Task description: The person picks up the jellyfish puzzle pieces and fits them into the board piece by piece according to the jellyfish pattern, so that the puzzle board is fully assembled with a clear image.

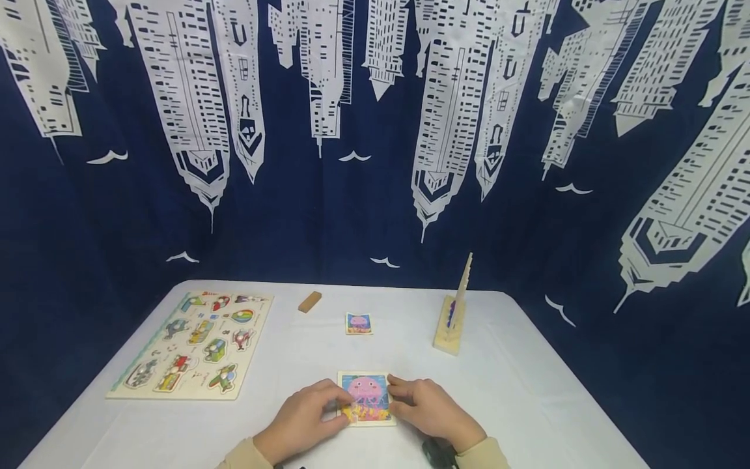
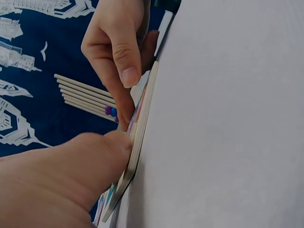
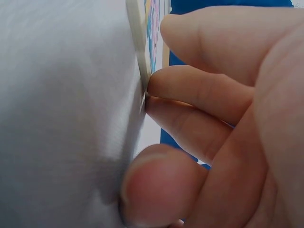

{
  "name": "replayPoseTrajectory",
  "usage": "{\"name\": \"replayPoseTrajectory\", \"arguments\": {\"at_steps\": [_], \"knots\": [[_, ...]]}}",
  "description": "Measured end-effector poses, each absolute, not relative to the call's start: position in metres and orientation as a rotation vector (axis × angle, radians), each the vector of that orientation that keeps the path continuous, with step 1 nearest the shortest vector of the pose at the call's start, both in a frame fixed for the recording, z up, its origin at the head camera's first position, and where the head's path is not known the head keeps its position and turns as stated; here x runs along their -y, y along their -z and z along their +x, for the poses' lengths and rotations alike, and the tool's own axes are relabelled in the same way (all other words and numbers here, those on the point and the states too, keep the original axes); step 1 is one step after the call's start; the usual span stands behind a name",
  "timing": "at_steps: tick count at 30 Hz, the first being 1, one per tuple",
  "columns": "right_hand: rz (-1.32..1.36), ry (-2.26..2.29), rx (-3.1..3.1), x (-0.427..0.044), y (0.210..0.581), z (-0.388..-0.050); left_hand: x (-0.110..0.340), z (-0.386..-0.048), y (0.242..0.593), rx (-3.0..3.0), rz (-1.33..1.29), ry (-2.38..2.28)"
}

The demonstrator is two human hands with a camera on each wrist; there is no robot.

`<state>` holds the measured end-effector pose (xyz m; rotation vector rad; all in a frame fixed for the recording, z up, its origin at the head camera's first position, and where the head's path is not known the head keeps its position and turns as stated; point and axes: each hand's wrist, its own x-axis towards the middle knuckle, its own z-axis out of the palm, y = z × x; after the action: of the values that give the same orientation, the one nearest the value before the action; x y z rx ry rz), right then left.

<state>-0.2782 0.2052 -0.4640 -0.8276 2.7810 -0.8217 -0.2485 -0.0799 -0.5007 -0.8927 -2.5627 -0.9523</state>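
A small square jellyfish puzzle (image 1: pixel 368 398) with a pale wooden border lies on the table, close in front of me. My left hand (image 1: pixel 305 417) holds its left side, thumb near the lower left corner and a fingertip over the picture. In the left wrist view the left thumb (image 2: pixel 80 166) lies against the board's edge (image 2: pixel 142 123). On the opposite side, my right hand (image 1: pixel 430 407) touches the right edge with loosely extended fingers. Right fingertips (image 3: pixel 159 83) meet the board's rim in the right wrist view, while the thumb stays apart from it.
Behind the puzzle lies a small matching jellyfish card (image 1: pixel 359 324). A large picture board with vehicle pieces (image 1: pixel 193 345) is at the left. A wooden block (image 1: pixel 310 301) lies at the back, and a wooden stand with rods and beads (image 1: pixel 454 319) is at the right.
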Motion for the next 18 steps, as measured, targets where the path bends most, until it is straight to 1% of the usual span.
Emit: {"name": "replayPoseTrajectory", "arguments": {"at_steps": [6, 13, 18], "knots": [[-0.833, 0.827, -2.778, -0.2058, 0.4637, -0.2782, 0.0786, -0.2499, 0.5017, 2.583, -0.86, 0.925], [-0.829, 0.815, -2.79, -0.2054, 0.4649, -0.2787, 0.0799, -0.2449, 0.4961, 2.553, -1.001, 0.874], [-0.835, 0.804, -2.805, -0.2048, 0.4652, -0.2784, 0.081, -0.241, 0.4927, 2.533, -1.034, 0.874]]}}
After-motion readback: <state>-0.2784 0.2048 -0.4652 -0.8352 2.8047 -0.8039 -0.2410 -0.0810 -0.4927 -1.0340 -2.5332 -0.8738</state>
